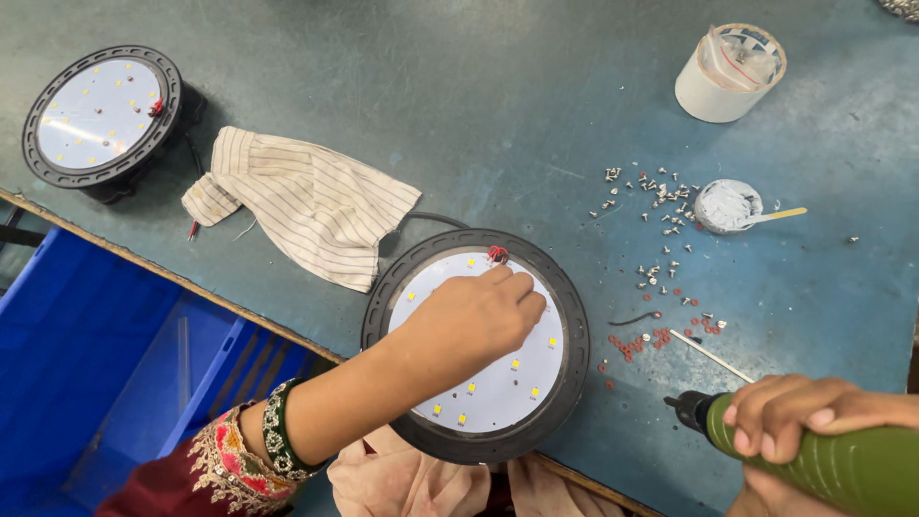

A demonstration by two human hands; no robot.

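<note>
Looking down from my head camera, I see both my hands bare, with no gloves and no rings that I can make out. My left hand [476, 321] comes off a bare forearm; at the wrist, on the side away from the round lamp [476, 346], sits a stack of dark green bangles [280, 442] with pale patterning. Just beyond the bangles, further from the lamp, my sleeve [215, 467] begins: deep maroon cloth edged with a broad band of gold and coloured embroidery. Below the lamp's near rim, pale pink fabric [402, 483] of my clothing lies in soft folds. My right hand [799, 421], off to the lamp's right, shows short, plain nails and no sleeve in view.
</note>
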